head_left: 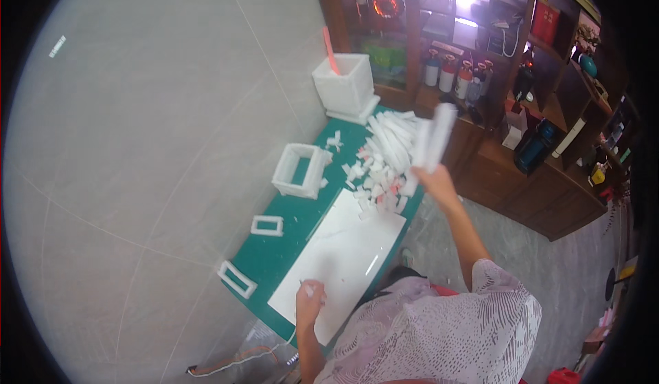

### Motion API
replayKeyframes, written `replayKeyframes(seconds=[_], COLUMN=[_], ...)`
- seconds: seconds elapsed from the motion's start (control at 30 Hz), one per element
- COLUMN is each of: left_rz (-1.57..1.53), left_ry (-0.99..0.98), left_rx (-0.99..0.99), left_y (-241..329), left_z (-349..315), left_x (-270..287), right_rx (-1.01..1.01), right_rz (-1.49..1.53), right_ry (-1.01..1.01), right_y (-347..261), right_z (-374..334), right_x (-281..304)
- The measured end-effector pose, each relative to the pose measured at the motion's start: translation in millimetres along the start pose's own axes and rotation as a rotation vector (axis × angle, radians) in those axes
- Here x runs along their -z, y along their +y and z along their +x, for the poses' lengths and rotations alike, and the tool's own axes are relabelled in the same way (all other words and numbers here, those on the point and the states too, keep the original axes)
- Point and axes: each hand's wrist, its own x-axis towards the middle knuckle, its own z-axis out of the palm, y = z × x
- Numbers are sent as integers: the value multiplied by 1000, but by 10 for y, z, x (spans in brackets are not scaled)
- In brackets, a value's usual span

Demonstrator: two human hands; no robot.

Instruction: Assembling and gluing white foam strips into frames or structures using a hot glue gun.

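My right hand is raised over the right edge of the green table. Its fingers are closed on the lower end of white foam strips, which stand up from it, slightly blurred. Beside them lies a heap of long white strips and a scatter of short white offcuts, a few of them pinkish. Over the near part of a glossy white board, my left hand is closed around something small; a thin dark tip shows, but its kind is hidden.
Along the table's left side are an open white box frame, a small rectangular frame and another frame. A white square pot with a pink stick stands at the far end. A wooden cabinet rises beyond, right.
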Motion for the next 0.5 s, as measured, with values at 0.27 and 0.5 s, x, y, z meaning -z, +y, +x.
replayKeyframes(seconds=[0.27, 0.5], left_rz=[1, 38], left_ry=[-195, -100], left_rx=[11, 57], left_y=[-135, -140], left_z=[-69, -57], left_x=[-556, -673], right_rx=[-339, -438], right_rz=[43, 37], right_ry=[-570, -666], right_y=[1103, 1549], right_z=[-81, 254], right_x=[-718, -937])
